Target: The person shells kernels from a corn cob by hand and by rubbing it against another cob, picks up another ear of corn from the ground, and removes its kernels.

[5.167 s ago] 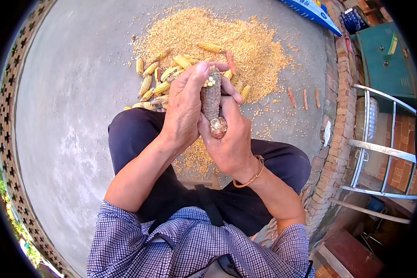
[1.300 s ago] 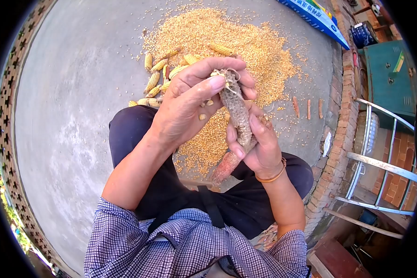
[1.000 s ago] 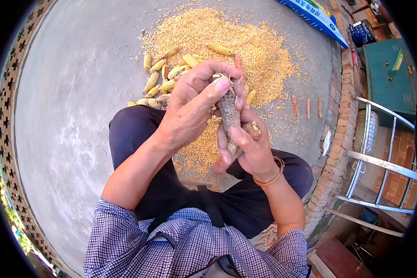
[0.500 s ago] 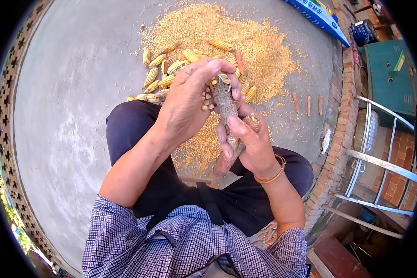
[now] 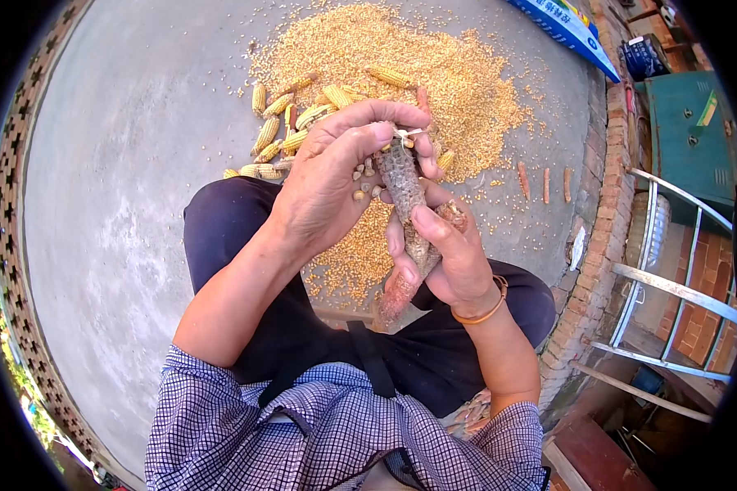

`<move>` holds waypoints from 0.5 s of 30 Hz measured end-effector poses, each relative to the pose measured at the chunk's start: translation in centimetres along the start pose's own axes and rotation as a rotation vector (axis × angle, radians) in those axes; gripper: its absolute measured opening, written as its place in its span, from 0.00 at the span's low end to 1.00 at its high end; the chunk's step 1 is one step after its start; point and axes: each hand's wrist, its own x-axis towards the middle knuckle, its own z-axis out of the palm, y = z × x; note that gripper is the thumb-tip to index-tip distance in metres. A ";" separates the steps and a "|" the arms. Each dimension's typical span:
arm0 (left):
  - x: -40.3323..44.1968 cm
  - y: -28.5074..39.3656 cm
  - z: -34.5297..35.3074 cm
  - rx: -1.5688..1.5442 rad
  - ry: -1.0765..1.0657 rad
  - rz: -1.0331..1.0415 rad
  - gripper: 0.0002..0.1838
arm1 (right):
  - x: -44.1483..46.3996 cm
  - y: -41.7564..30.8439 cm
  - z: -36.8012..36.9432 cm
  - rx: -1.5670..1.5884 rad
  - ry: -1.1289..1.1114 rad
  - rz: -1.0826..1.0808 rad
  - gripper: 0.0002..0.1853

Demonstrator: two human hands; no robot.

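Note:
A greyish, mostly stripped corn cob point(image 5: 399, 173) is held between my hands above my lap. My left hand point(image 5: 327, 164) curls round its upper end, with thumb and fingertips at a few remaining yellow kernels and a pale wisp. Several loose kernels point(image 5: 360, 195) lie in the left palm. Lower down, my right hand point(image 5: 454, 254) is closed round the grey cob, its thumb pressed along the side. A reddish bare cob point(image 5: 400, 296) crosses beneath the grey one in the same grip. Part of both cobs is hidden by my right fingers.
A wide heap of corn kernels point(image 5: 467, 90) covers the concrete floor point(image 5: 106, 204) ahead. Several partly shelled corn cobs point(image 5: 267, 133) lie at its left edge. Bare red cobs point(image 5: 545, 186) lie to the right, near a brick edging point(image 5: 610, 188), a metal ladder-like frame point(image 5: 680, 290) and a green cabinet point(image 5: 688, 131).
The cobs and my right hand have shifted slightly, and a pale wisp now sticks out at the grey cob's tip. Fewer kernels show in the left palm.

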 end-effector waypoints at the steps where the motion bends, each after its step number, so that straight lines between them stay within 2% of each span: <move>1: 0.0 0.0 0.0 0.012 0.006 0.003 0.17 | 0.0 0.1 0.1 -0.031 0.013 -0.013 0.14; 7: 0.1 -0.7 -0.3 0.128 -0.021 0.086 0.15 | -0.3 0.2 1.0 -0.421 0.118 -0.113 0.11; 13: 0.1 -1.1 -0.3 0.203 0.027 0.107 0.18 | -0.4 0.5 1.6 -0.441 0.146 -0.153 0.11; 15: 0.1 -0.8 -0.1 0.169 0.021 0.086 0.22 | -0.3 0.6 1.1 -0.392 0.109 -0.136 0.14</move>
